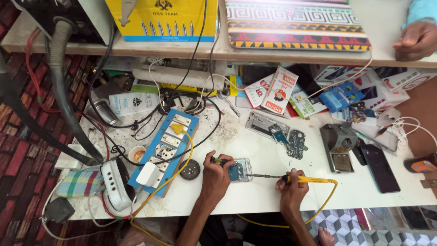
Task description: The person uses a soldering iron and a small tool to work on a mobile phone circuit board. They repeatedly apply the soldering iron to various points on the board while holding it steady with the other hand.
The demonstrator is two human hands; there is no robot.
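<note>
1. The opened phone (240, 171) lies flat on the white table (273, 191), just in front of the person, with its long axis running roughly left to right and only slightly tilted.
2. Far left, a white power adapter (116, 183) and a folded checked cloth (79, 183) sit at the table's edge, well apart from the phone.
3. Next along, a blue switchboard (167, 148) lies at a slant with a yellow cable (182, 164) curling over it; a small round dark tin (190, 169) sits just beside it, near the left hand.
4. The left hand (215, 177) is closed on a small dark-handled tool (218, 160) and rests against the phone's left end, covering part of it.
5. The soldering iron (300, 179) points left, its thin tip reaching the phone's right end, its yellow handle running left to right.
6. The right hand (291, 189) grips that yellow handle, fingers wrapped tight.
7. Behind the phone, a bare phone frame (264, 124) and a loose circuit board (297, 143) lie apart from it.
8. Further right, a grey stand (338, 146), then a dark phone (380, 167) lying face up.
9. Top right, another person's hand (416, 41) rests on the shelf.
</note>
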